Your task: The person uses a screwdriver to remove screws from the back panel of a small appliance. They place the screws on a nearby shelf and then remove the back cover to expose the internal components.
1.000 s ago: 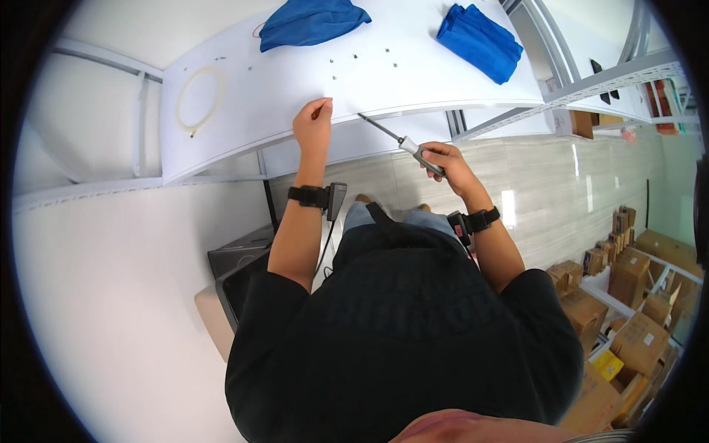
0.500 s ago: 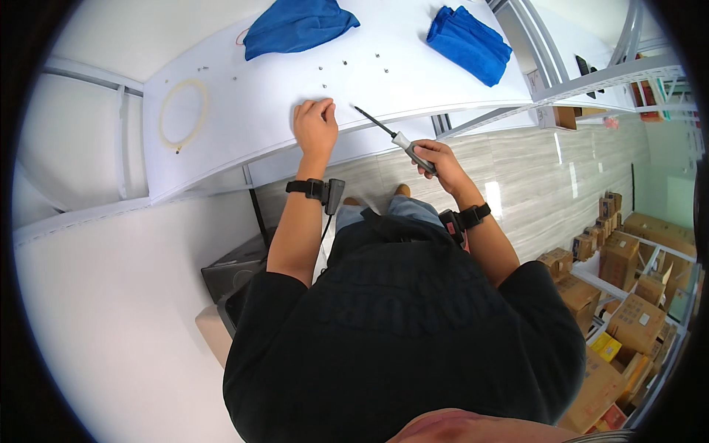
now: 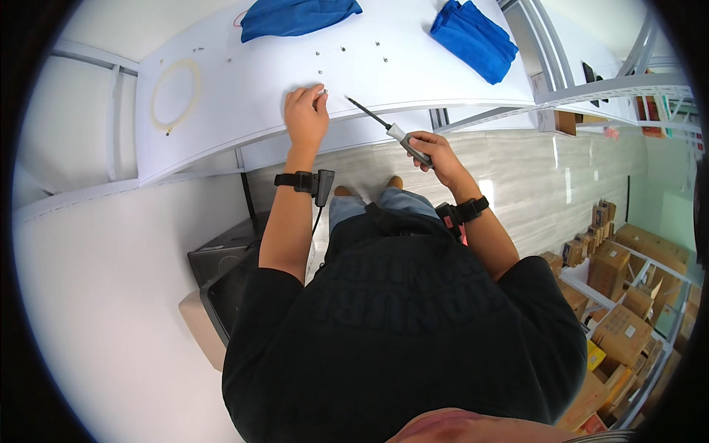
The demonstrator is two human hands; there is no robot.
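My left hand (image 3: 306, 117) is over the front part of the white table (image 3: 255, 92), its fingers closed in a pinch. A small metal screw (image 3: 324, 91) shows at the tips of its thumb and forefinger. My right hand (image 3: 436, 155) is wrapped round the grey handle of a screwdriver (image 3: 396, 131). The dark shaft slants up and left, its tip close to the left fingertips but apart from them. Beyond the hands lie several small screws, among them a near one (image 3: 320, 72) and a farther one (image 3: 343, 49).
A blue cloth (image 3: 295, 18) lies at the table's far side, and a folded blue cloth (image 3: 476, 40) at its right. A pale yellow ring (image 3: 193, 92) is at the left. Grey metal framing (image 3: 561, 92) borders the right end. Cardboard boxes (image 3: 619, 332) are stacked at lower right.
My left hand has turned slightly, so the small screw now shows at its fingertips. The screwdriver stays in my right hand. The whole view has shifted a little.
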